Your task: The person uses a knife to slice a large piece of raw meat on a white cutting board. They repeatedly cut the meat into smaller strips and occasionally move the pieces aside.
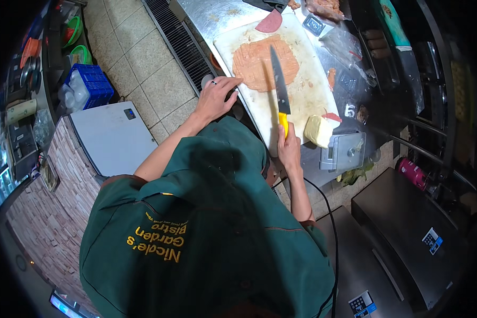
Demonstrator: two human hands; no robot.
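My right hand (289, 150) is closed around the yellow handle of a kitchen knife (279, 80). Its blade points away from me, above a white cutting board (280, 111). Beneath the blade a sheet of raw, pale pink meat (254, 63) lies spread flat, its surface scored with fine lines. My left hand (218, 95) is at the board's left edge, thumb apart from the fingers; its fingertips reach the near left rim of the meat, and it holds nothing. A round slice of deli meat (269, 22) rests at the board's far end. A pale yellow block (318, 131), perhaps cheese or butter, occupies the near right corner.
Beside the board's right corner stands a small kitchen scale (344, 151). Plastic bags (342, 47), a small clear container (313, 24) and meat scraps (331, 78) litter the steel table (214, 12). A turquoise-handled cleaver (393, 24) lies further right. A black cable (330, 214) hangs by my right side.
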